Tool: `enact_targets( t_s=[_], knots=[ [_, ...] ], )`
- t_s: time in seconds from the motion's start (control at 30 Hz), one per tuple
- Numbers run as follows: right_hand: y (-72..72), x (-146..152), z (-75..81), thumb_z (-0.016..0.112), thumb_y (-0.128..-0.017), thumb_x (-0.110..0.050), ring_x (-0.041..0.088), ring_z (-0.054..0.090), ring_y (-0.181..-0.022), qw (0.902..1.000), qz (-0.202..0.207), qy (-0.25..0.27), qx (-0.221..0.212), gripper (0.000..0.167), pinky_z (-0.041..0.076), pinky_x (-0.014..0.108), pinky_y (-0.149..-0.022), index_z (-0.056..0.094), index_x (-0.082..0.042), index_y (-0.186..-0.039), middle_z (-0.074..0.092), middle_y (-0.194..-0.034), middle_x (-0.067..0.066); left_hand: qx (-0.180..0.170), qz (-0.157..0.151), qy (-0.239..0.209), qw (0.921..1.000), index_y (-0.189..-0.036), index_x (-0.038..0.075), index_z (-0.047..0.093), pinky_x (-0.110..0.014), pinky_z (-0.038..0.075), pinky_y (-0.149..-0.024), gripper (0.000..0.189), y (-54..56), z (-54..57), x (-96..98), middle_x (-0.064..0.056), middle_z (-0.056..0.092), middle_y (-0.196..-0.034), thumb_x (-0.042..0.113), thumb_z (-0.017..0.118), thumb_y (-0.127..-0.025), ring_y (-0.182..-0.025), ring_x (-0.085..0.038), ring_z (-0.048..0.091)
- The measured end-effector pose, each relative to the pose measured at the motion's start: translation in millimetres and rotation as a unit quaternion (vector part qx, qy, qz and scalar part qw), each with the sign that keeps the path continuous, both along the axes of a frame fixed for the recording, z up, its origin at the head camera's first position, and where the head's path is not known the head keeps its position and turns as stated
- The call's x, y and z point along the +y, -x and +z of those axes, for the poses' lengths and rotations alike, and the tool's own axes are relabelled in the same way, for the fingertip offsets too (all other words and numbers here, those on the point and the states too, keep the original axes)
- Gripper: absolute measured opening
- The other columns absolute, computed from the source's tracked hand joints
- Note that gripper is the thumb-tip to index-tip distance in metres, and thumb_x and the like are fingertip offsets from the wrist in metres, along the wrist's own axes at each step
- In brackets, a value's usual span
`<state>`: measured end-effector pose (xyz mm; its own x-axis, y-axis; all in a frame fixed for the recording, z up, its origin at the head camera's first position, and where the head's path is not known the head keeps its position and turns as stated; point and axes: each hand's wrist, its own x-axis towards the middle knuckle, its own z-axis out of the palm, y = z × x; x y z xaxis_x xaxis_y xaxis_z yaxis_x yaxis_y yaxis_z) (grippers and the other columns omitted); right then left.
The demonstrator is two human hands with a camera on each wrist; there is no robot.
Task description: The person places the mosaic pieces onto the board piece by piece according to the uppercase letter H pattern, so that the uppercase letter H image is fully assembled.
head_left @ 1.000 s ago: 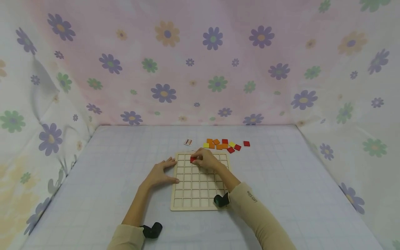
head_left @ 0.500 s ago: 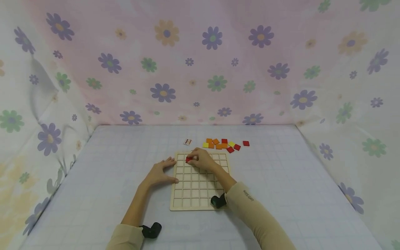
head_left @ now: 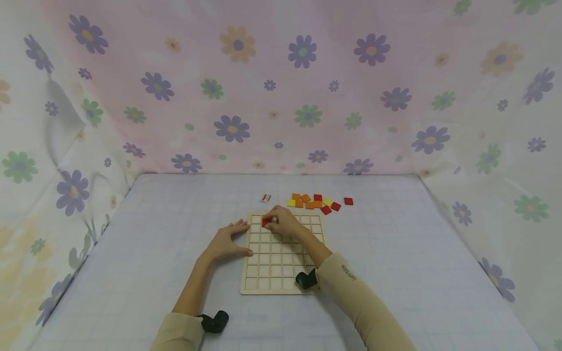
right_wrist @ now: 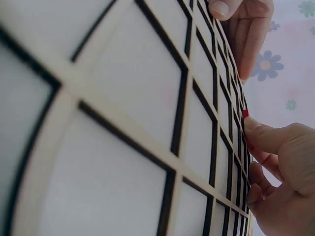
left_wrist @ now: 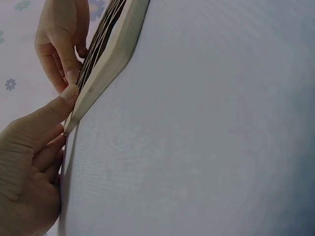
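Observation:
A wooden grid board (head_left: 270, 258) lies flat on the table, its cells pale. My right hand (head_left: 284, 224) pinches a red square tile (head_left: 265, 222) at the far row of the board, second column from the left. In the right wrist view the thumb presses the red tile (right_wrist: 245, 114) against the grid; whether it sits fully in the cell cannot be seen. My left hand (head_left: 226, 242) rests at the board's left edge, fingers spread and thumb touching the rim. In the left wrist view the left thumb (left_wrist: 69, 93) lies on that wooden edge.
Behind the board lie several loose tiles: orange ones (head_left: 310, 205), red ones (head_left: 348, 201) and yellow ones (head_left: 327, 202). A small printed pattern card (head_left: 266, 198) lies to their left. Flowered cloth walls (head_left: 281, 97) close off the back and sides.
My right hand has shifted the red tile one column to the left along the far row and lowered it there. The left hand has stayed at the board's edge.

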<state>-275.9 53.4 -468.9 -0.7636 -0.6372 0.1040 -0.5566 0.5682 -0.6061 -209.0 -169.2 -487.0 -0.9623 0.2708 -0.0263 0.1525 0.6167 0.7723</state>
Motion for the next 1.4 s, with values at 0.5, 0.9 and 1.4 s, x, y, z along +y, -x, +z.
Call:
enact_targets(
  t_s=[0.5,0.9,1.4],
  knots=[
    [-1.3,10.0,0.7,0.067,-0.086,-0.01,0.02,0.057,-0.083,0.9997,-0.017,0.002,-0.019,0.024,0.05,0.026,-0.071,0.069,0.0,-0.108,0.062,-0.102,0.013,0.009,-0.007,0.005,0.9999,-0.133,0.005,0.053,-0.059,0.023,-0.109,0.084,0.2,-0.3,0.4,-0.015,0.038,-0.146,0.036,0.086,-0.063,-0.136,-0.046,0.024],
    [5.0,5.2,-2.4,0.067,-0.087,-0.011,0.021,0.056,-0.083,0.9992,-0.037,0.001,-0.017,0.025,0.05,0.028,-0.07,0.069,-0.002,-0.111,0.06,-0.105,0.013,0.01,-0.008,0.004,0.9999,-0.134,0.006,0.052,-0.059,0.022,-0.11,0.084,-0.7,-0.4,0.3,-0.015,0.038,-0.146,0.036,0.086,-0.063,-0.137,-0.044,0.025],
    [-2.5,7.2,0.1,0.069,-0.086,-0.016,0.017,0.054,-0.082,0.9988,-0.017,0.004,-0.047,0.024,0.047,0.024,-0.069,0.071,-0.004,-0.107,0.061,-0.101,0.009,0.01,-0.005,0.002,0.9999,-0.133,0.005,0.053,-0.06,0.021,-0.109,0.083,-1.0,1.4,1.1,-0.015,0.039,-0.146,0.034,0.086,-0.063,-0.136,-0.046,0.024]
  ],
)
